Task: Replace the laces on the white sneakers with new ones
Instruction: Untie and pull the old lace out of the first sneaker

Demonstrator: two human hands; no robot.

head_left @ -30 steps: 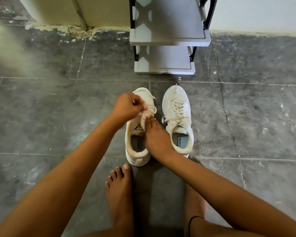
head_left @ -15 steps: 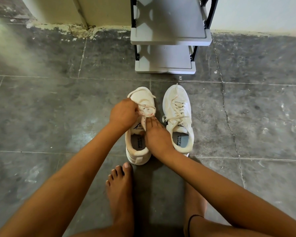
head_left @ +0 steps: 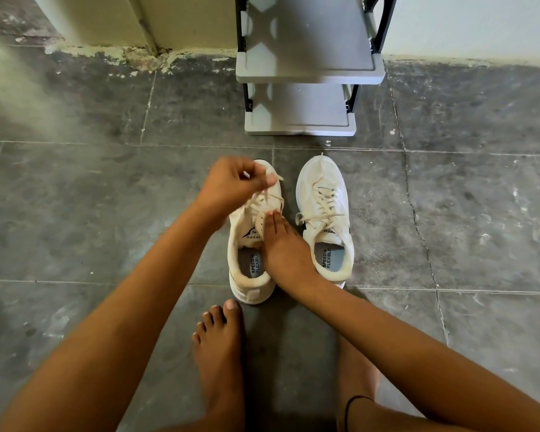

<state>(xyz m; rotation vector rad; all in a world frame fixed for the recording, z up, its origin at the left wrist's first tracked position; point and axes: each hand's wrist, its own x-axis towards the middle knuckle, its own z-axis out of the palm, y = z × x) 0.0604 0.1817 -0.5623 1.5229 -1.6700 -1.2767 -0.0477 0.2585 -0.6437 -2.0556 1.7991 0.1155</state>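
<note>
Head view: left hand (head_left: pixel 231 179) pinches lace (head_left: pixel 262 198) above sneaker (head_left: pixel 247 244)

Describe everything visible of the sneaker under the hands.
The sneaker is white, yellowed, with a padded collar and an insole printed SPEED FLEXIBLE. It stands upright on the gray tile floor, toe away from the person, beside the other sneaker. Its lace is loose: the left hand pinches a strand held above the toe, the right hand lays straight fingers on the tongue.
</note>
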